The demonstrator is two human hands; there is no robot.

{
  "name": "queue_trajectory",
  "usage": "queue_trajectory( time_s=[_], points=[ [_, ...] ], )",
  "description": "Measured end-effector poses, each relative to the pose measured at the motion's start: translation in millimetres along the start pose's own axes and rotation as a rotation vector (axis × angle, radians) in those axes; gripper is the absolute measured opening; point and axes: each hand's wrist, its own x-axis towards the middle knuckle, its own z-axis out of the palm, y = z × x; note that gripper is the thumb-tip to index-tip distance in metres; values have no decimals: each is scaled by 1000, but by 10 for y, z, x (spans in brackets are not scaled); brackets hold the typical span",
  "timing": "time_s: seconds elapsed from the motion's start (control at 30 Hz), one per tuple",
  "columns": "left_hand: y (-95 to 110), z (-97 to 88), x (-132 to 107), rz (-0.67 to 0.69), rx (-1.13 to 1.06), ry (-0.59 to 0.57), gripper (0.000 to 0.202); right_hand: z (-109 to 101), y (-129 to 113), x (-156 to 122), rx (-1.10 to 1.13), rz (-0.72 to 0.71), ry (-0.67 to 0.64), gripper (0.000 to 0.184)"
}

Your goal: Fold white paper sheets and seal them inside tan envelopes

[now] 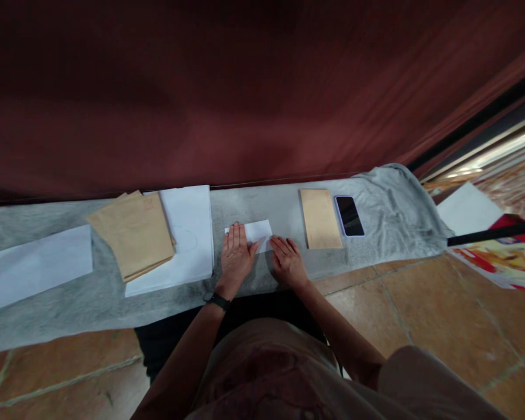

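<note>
A small folded white paper (257, 231) lies on a grey cloth (91, 297) spread along the floor. My left hand (235, 257) rests flat on the paper's left part, fingers stretched out and close together. My right hand (287, 261) presses on its right lower edge with fingers extended. A black band sits on my left wrist (217, 301).
A stack of brown envelopes (133, 233) lies on white sheets (191, 233) to the left. Another white sheet (30, 265) is at the far left. To the right lie a single brown envelope (319, 218) and a phone (349, 216). A dark red curtain (245, 87) hangs behind. Colourful printed sheets (503, 256) are at the right.
</note>
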Motion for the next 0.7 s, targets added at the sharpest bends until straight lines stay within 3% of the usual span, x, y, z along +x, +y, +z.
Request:
queue_trajectory(
  time_s=[0.3,0.5,0.7],
  points=[
    [-88,-47,-190,-46,-4,54,74,15,17,45,72,19,27,40],
    [-87,-64,-197,-37,16,45,70,99,-67,284,45,-75,-59,42],
    [-99,-76,-207,-19,16,41,66,185,-57,489,-54,-8,-53,48]
  ],
)
